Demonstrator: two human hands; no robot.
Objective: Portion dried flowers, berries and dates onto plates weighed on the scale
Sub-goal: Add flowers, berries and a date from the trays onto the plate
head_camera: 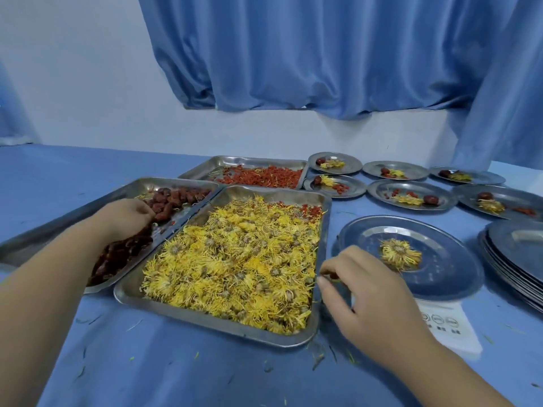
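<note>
Head view, one frame.

- Left hand: lay over the dried dates in the left steel tray, back of the hand up, fingers curled down into the pile. Fingertips hidden, so I could not tell whether a date was gripped.
- Right hand: was above the blue tablecloth, just beside the right rim of the flower tray. Thumb and forefinger were drawn close together as in a pinch. Whether anything sat between them was too small to tell.
- Flower tray: nearest and central, heaped with yellow dried flowers. A few red berries were mixed in at its far right corner.
- Berry tray: stood behind the other two and held red berries, mostly in its right half.
- Scale: white, right of the flower tray, with only its front edge and buttons showing. A round steel plate sat on it with one dried flower head near the middle. No dates or berries were on this plate.
- Stack of plates: stood at the right edge, just beside the scale plate.
- Filled plates: six stood in two rows beyond the scale, the nearest row starting at and the far row at. Each carried a flower, a date and some berries.
- Background: a blue curtain hung against a white wall.
</note>
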